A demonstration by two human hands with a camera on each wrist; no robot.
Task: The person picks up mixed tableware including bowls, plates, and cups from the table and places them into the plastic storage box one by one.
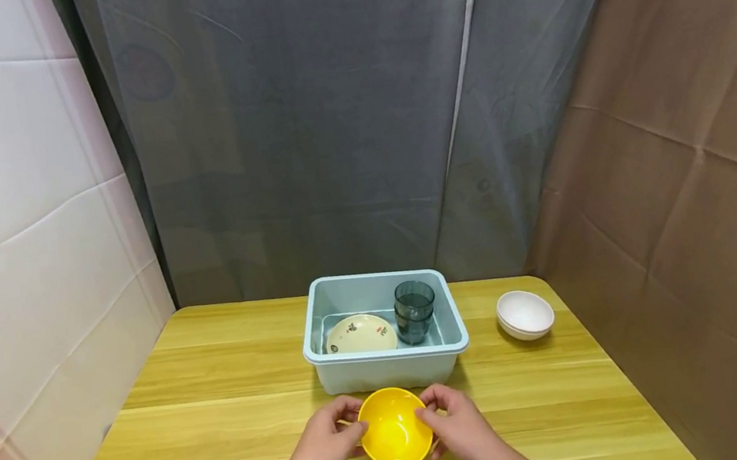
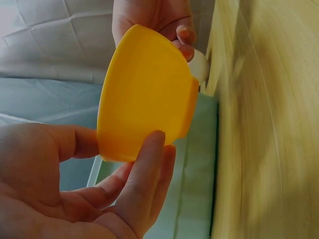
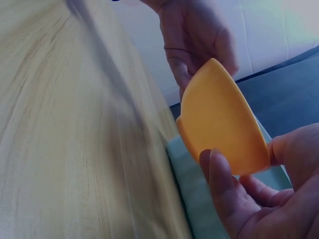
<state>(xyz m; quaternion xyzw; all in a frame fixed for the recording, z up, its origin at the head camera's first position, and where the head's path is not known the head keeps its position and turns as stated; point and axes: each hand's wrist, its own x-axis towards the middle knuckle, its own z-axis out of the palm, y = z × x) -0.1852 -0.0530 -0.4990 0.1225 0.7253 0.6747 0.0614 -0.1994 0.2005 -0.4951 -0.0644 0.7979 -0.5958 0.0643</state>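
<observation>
A yellow bowl is held above the table, just in front of the light blue bin. My left hand pinches its left side, thumb at the rim and fingers against the outer wall. On the opposite side my right hand grips it the same way. Both wrist views show the bowl raised off the wood, its foot ring facing down. Inside the bin, a cream plate with small printed designs lies at the left, and stacked dark glass cups stand at the right.
To the right of the bin, stacked white bowls sit on the wooden table. A grey curtain hangs behind the table, with a white cloth at the left and a brown cloth at the right.
</observation>
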